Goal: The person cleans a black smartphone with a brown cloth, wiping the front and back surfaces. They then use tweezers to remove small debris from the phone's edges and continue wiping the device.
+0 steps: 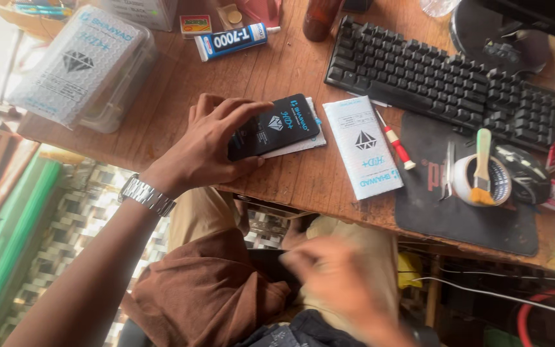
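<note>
Left hand [210, 144] is down on the wooden surface [181, 83], fingers spread over the left end of a black phone-shaped slab [277, 125]. The grip grasps it: thumb along the near edge, fingertips curled over the far edge, so the slab juts out to the right of the palm, tilted on the surface. Beneath it lies a thin white sheet [303, 142], peeking out at the right and near side. The silver wristwatch [148, 194] sits on that wrist.

Right hand [329, 276] hangs low, off the near edge of the surface above the lap, blurred; I cannot tell whether its grip is clenched or released, and it is well apart from the slab.

Just right of the slab lies a white flat packet [362, 146], then a small red-handled screwdriver [396, 146]. Farther right, a dark mat [464, 212] carries a tape roll [476, 181] with a brush [482, 168] across it. A black keyboard [438, 80] sits at the far side.
</note>
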